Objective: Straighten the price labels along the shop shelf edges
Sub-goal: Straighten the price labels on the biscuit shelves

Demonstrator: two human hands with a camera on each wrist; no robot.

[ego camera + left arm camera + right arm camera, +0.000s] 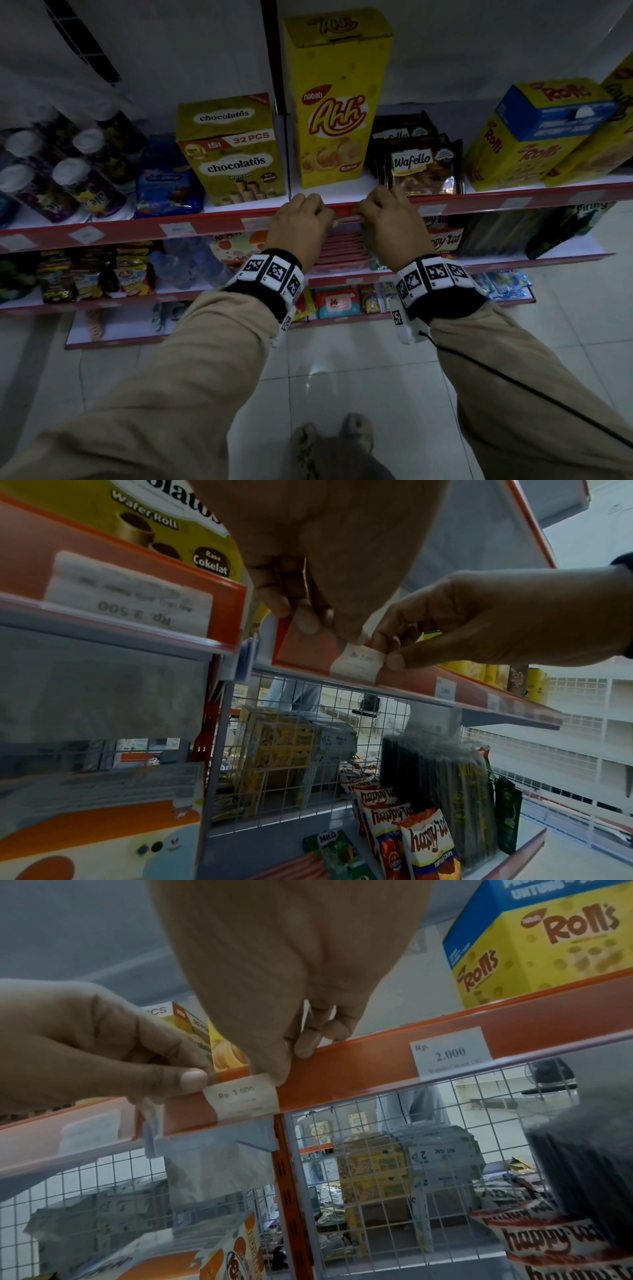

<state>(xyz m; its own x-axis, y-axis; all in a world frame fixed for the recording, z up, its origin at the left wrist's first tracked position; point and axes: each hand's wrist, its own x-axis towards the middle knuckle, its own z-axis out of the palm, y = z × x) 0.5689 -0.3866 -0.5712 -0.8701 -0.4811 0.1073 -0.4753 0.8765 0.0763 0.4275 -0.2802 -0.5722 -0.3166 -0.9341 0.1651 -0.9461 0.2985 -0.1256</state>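
1. Far left on the top shelf, dark cans (51,171) with white lids; their print is too dim and skewed to read; a blue pack (164,178) beside them is blurred.
2. Next, a box (233,150) reading "chocolatos", "ISI 32 PCS", "Wafer Roll", "Rasa Cokelat"; under it, in the left wrist view, a tag (126,599) seen upside down reads "Rp. 3 500"; its smaller lines are illegible.
3. The left hand (299,222) is at the red shelf edge (130,228), thumb and fingertips pinching the left end of the label (241,1096); from the head the label is almost wholly hidden behind both hands.
4. The label sits in the edge strip below the tall yellow "nabati Ahh" box (337,102); it reads "Rp 2.000"; the line beneath is too faint.
5. The right hand (390,222) is curled on the label's right end, thumb on its face; its fingertips hook over the edge's top.
6. Right of the hands, "Wafello" packs (423,164); below them a second tag (450,1051) reads "Rp. 2.000".
7. Further right, a "Rolls" box (534,137); another beside it is cut off by the frame.
8. On the lower shelf, "happy-tos" bags (411,829) and a "MILO" pack (334,848); the rest is dim.
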